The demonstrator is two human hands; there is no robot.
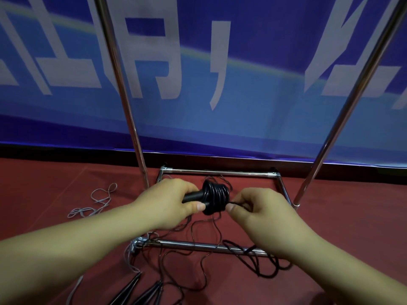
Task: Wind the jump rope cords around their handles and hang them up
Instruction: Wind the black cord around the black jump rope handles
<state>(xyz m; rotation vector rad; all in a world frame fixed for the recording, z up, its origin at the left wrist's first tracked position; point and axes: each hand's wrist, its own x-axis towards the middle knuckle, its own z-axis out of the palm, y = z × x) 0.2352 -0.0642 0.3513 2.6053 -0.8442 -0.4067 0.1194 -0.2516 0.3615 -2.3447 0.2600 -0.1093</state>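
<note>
Black jump rope handles [193, 197] sit at frame centre, gripped by the left hand [174, 203], with coiled black cord [217, 198] wound round them. At three o'clock of the coil, the right hand [259, 213] pinches the cord's loose strand — slack trails to six o'clock, over the chrome rack [198, 246] base on red carpet [44, 186].

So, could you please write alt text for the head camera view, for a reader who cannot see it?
A person's left hand holds black jump rope handles bundled in coiled cord, while the right hand pinches the cord's free end. Beneath, more loose cords lie across a metal rack base on a red floor, before a blue banner.
</note>
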